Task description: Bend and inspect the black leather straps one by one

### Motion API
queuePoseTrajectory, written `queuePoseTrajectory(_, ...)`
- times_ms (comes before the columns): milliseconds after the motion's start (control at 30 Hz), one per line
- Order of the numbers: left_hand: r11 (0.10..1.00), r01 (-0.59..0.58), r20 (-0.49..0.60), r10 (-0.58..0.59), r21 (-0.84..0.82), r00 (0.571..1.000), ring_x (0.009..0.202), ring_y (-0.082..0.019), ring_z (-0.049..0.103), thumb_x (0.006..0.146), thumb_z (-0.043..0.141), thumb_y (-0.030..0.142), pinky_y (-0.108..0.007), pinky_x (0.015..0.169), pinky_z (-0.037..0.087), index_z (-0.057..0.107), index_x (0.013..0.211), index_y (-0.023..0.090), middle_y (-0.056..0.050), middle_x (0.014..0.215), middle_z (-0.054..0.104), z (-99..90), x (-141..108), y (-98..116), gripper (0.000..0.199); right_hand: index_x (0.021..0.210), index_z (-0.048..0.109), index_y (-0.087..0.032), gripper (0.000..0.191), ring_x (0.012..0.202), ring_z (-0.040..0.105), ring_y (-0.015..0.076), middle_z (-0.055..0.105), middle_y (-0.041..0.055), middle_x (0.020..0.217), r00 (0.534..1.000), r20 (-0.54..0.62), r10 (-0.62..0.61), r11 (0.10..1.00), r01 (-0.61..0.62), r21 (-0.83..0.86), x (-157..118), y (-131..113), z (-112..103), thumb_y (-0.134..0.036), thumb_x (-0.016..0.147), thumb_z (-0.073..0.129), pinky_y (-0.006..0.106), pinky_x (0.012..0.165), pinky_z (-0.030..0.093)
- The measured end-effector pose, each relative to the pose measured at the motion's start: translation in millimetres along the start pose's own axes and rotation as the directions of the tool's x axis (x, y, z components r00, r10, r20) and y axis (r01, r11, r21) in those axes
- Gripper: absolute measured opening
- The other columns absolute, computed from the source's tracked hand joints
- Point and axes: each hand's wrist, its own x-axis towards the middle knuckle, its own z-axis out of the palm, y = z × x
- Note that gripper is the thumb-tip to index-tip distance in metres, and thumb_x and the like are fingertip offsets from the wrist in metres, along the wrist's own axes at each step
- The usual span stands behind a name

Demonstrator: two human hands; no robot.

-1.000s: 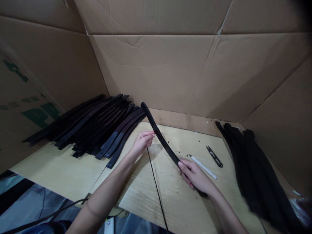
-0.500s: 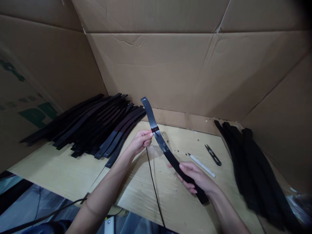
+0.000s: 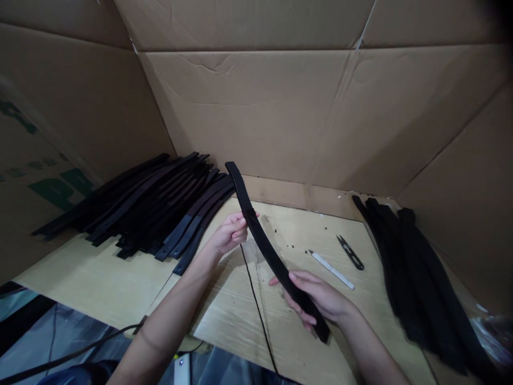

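Your left hand (image 3: 232, 233) pinches the black strip (image 3: 263, 244) partway up | your right hand (image 3: 324, 295) clasps it lower | snips (image 3: 350, 252) lie at right

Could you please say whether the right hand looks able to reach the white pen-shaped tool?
Probably yes: the right hand holds a black strip, but nothing appears to block the white tool.

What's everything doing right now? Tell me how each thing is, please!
Black strip: held up, slanted, gently curved
Left grip: pinching the strip's upper part
Right grip: around its lower part
Cord: running down below the left grip
Left pile: heaped, overlapping
Right pile: lying bunched together
Snips: lying flat
White pen: lying down, dark tip showing
Cardboard: standing, creased
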Motion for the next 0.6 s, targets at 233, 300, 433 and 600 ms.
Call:
queuePoseTrajectory(233,0.994,-0.056,-0.257,0.078,0.093,0.963,0.036,0.000,0.018,0.069,0.079,0.031,-0.013,0.035,0.012,0.052,0.070,0.014,0.012,0.047,0.026,6.1,6.3,-2.4,0.033,0.119,0.053,-0.019,0.043,0.045,0.042,0.0050,0.051,-0.0032,0.072,0.905,-0.313,-0.288,0.884,0.125,-0.450,3.6,-1.8,-4.1,-0.047,0.088,0.058,0.017,0.039,0.034)
queuePoseTrajectory(300,0.993,-0.041,-0.317,0.074,0.109,0.946,0.036,0.000,0.018,0.070,0.079,0.031,-0.014,0.035,0.011,0.048,0.069,0.015,0.013,0.047,0.025,6.7,8.5,-3.4,0.034,0.118,0.055,-0.020,0.040,0.051,0.046,0.0071,0.056,0.0009,0.081,0.826,-0.396,-0.400,0.814,0.122,-0.567,6.0,-1.9,-5.7,-0.047,0.088,0.056,0.018,0.041,0.036)
queuePoseTrajectory(433,0.993,0.010,-0.339,0.030,0.114,0.940,0.035,-0.001,0.018,0.071,0.075,0.028,-0.015,0.036,0.010,0.051,0.077,0.015,0.013,0.046,0.028,9.3,10.6,-5.1,0.028,0.117,0.059,-0.018,0.041,0.054,0.050,0.0103,0.060,0.0042,0.084,0.734,-0.469,-0.491,0.742,0.070,-0.667,10.2,-1.1,-7.8,-0.047,0.089,0.053,0.019,0.042,0.037)
queuePoseTrajectory(600,0.993,0.028,-0.339,0.012,0.113,0.941,0.035,-0.002,0.020,0.072,0.065,0.017,-0.016,0.036,0.011,0.051,0.085,0.016,0.012,0.046,0.032,11.6,9.9,-6.9,0.019,0.119,0.057,-0.018,0.043,0.046,0.045,0.0100,0.057,0.0005,0.074,0.744,-0.489,-0.455,0.770,0.053,-0.636,12.0,1.8,-10.3,-0.049,0.089,0.052,0.022,0.039,0.037)
